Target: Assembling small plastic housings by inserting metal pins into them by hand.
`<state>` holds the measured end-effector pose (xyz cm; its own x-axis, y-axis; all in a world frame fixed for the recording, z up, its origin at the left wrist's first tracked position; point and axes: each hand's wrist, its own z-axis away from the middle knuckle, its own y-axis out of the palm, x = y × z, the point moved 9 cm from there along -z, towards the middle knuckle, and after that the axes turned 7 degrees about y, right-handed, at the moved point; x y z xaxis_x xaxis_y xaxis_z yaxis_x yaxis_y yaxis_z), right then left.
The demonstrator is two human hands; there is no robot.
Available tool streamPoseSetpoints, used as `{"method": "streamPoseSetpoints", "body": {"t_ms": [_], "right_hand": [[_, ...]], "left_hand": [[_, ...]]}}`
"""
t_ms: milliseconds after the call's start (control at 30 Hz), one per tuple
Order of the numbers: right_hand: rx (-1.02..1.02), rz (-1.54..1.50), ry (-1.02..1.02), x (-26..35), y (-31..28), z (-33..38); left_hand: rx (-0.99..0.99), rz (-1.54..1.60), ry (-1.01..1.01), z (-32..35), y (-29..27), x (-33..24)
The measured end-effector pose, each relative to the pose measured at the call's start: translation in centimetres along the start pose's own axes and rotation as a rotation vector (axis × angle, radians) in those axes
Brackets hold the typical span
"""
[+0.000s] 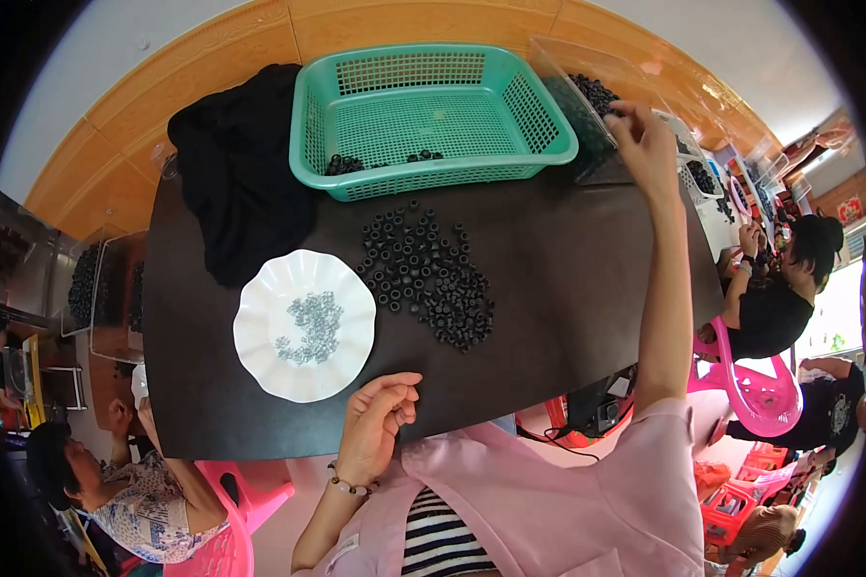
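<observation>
My left hand (377, 423) rests at the near edge of the dark table (568, 288), fingers loosely curled with nothing in them, just below a white scalloped plate (260, 317) that holds several small silvery parts (310, 327). A heap of small black rings (428, 279) lies in the middle of the table. My right hand (643, 144) reaches far out to a clear plastic bin (587, 67) full of black rings (595, 93) at the back right, fingers among them. Whether it holds any is hidden.
A teal mesh basket (423, 125) with a few black rings stands at the back. Black cloth (241, 163) lies at the back left. Other people sit at left (115, 490) and right (779, 288) on pink chairs. More bins of black parts (106, 288) stand left.
</observation>
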<state>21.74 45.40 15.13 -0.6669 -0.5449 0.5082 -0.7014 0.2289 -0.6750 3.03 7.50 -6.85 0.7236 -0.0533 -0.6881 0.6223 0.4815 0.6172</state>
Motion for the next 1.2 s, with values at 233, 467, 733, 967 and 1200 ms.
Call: {"method": "streamPoseSetpoints", "body": {"t_ms": [233,467,733,967,1200], "right_hand": [[0.052,0.507,0.131,-8.1,2.5,-5.2],[-0.077,0.098,-0.034,0.0,2.2,0.5],[0.496,-0.119,-0.378,8.6,12.6,12.5],[0.633,-0.082,-0.423,7.4,16.7,13.6],[0.598,-0.138,-0.375,6.8,16.1,13.5]], "left_hand": [[0.01,0.034,0.005,-0.1,-0.2,0.2],[-0.03,0.034,-0.016,-0.2,-0.3,0.3],[-0.013,0.018,-0.025,-0.5,0.1,0.3],[-0.043,0.014,-0.029,-0.5,0.1,0.3],[-0.032,0.009,-0.034,-0.6,0.1,0.3]]}}
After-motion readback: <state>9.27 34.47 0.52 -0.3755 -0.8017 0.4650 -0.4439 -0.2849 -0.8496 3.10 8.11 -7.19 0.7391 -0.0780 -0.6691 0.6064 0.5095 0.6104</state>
